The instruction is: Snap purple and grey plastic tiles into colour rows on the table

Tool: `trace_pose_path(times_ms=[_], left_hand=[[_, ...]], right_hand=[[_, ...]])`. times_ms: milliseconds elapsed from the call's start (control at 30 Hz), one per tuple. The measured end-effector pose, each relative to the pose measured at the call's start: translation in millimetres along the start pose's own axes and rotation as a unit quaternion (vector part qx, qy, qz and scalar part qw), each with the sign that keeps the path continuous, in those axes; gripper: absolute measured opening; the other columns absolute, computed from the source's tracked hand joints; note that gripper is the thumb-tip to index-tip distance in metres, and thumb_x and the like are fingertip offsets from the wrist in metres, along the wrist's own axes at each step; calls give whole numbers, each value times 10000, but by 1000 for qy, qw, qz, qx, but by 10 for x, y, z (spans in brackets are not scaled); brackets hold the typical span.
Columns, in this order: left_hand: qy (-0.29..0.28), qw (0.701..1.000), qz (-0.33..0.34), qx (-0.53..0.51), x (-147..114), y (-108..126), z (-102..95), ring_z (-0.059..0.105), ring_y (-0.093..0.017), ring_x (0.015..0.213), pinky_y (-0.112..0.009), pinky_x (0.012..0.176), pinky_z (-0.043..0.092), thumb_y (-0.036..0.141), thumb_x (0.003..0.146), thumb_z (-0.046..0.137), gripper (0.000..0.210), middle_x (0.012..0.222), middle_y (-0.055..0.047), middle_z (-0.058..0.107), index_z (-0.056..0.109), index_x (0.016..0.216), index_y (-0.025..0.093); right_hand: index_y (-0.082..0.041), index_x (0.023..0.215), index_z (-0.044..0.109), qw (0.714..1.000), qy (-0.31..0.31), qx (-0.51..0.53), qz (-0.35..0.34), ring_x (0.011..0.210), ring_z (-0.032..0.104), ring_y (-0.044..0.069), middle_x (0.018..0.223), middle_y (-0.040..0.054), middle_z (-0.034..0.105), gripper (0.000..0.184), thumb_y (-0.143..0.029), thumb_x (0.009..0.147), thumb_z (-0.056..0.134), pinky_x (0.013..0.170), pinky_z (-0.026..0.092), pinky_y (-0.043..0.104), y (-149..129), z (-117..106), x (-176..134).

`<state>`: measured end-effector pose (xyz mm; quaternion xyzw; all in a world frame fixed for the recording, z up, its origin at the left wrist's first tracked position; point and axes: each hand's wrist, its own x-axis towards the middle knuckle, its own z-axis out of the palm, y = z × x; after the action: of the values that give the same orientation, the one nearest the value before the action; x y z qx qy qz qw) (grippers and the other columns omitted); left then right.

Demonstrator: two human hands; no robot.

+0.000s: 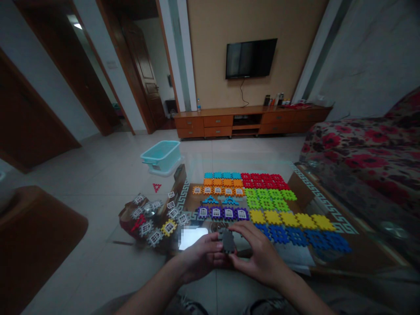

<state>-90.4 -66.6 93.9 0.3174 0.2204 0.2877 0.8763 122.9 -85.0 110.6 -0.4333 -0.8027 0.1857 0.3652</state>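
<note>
Between my two hands, above the near edge of the glass table point(210, 164), is a dark grey interlocking building tile point(227, 241) with toothed edges. My left hand point(202, 256) pinches its left side. On its right side the fingers and thumb of my right hand point(257, 249) close around it. Just beyond my hands lies a row of purple window tiles point(229, 213). Yellow tiles point(287, 218) and blue tiles point(297, 236) lie flat to the right. Left of my hands are a bright phone-like screen point(194, 237) and a yellow window tile point(169, 227).
Farther back are rows of orange tiles point(223, 183), red tiles point(262, 180) and green tiles point(267, 203), with light blue roof-shaped pieces point(210, 200). Loose grey window tiles point(155, 237) lie at the left. A turquoise tub point(160, 157) stands beyond; a flowered sofa point(354, 135) is at right.
</note>
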Motion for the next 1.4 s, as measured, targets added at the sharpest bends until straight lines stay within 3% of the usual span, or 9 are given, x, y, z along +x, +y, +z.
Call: trace_pose_path(times_ms=[1400], left_hand=[[1,1000,-1,-4,15,-11,-10,687,-202,905,-349,905,471,233,817,730,364,1041,-128,710,654,1163,147]], right_hand=[[-215,1196,565,1000,-10,-3,4,1076,619,255,1164,97,629,512,-122,700,652,919,540,408,-25,-11,-4]])
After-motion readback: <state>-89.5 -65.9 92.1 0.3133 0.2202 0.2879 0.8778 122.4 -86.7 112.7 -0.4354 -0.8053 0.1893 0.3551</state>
